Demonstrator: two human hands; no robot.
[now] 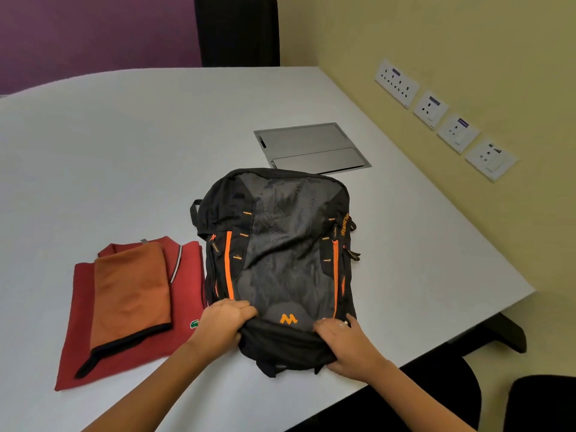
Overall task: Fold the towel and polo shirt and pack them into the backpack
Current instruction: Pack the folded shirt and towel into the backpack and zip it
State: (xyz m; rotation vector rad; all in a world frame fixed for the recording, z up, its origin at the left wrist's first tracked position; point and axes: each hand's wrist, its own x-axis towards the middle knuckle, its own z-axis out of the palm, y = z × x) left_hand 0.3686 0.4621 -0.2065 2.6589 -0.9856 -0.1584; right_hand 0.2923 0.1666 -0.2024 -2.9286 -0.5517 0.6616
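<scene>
On backpack [280,244] side "WILDCRAFT", orange "M" logo, polo shirt [187,275] crocodile badge

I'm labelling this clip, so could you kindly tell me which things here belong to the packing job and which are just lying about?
Part of the job:
- backpack, gripped at its near end by the left hand and right hand
- folded red polo shirt
- folded orange towel, lying on the shirt

Just there:
- grey cable hatch in the table
- wall sockets

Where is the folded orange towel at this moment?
In the head view, the orange towel lies on top of the folded red polo shirt, on the table's left side, just left of the backpack.
</scene>
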